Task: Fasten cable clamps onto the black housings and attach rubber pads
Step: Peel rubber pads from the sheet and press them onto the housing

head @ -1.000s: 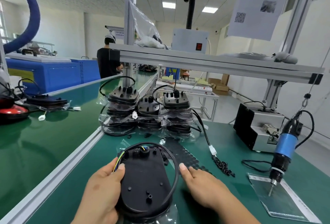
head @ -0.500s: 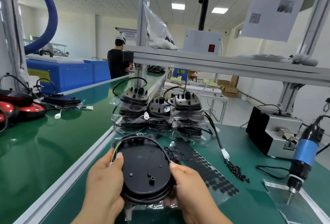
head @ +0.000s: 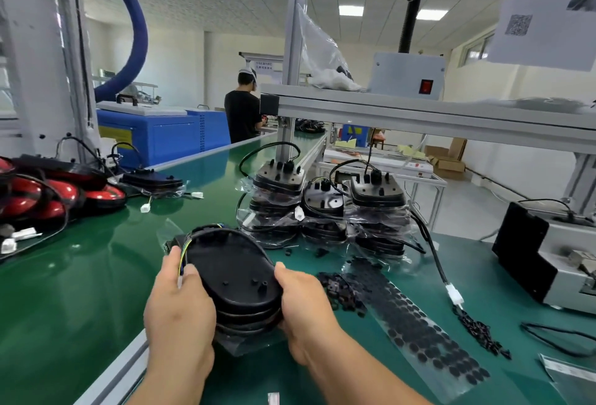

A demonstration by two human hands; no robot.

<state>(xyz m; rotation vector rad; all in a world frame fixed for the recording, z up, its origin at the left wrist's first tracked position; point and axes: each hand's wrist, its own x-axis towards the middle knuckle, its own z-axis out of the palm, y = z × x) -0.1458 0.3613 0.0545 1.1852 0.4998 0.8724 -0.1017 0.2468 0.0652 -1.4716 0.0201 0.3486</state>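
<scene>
I hold a black oval housing (head: 232,272) with a cable looped round its rim, lifted off the green mat and tilted. My left hand (head: 180,311) grips its left edge, thumb over the coloured wires. My right hand (head: 306,304) grips its right edge. A clear plastic bag hangs under the housing. A clear sheet of round black rubber pads (head: 416,327) lies to the right on the mat. Small black cable clamps (head: 483,332) lie in a loose pile further right, more (head: 342,295) by my right hand.
Stacks of bagged black housings (head: 325,211) stand behind. Red-lensed lamps (head: 48,198) with cables lie at far left on the conveyor belt (head: 96,262). A grey and black machine (head: 548,259) stands at right. A person stands at the far end.
Both hands lifted the housing and carried it left, tilting it. The view swung left, and the blue screwdriver on the right dropped out of sight.
</scene>
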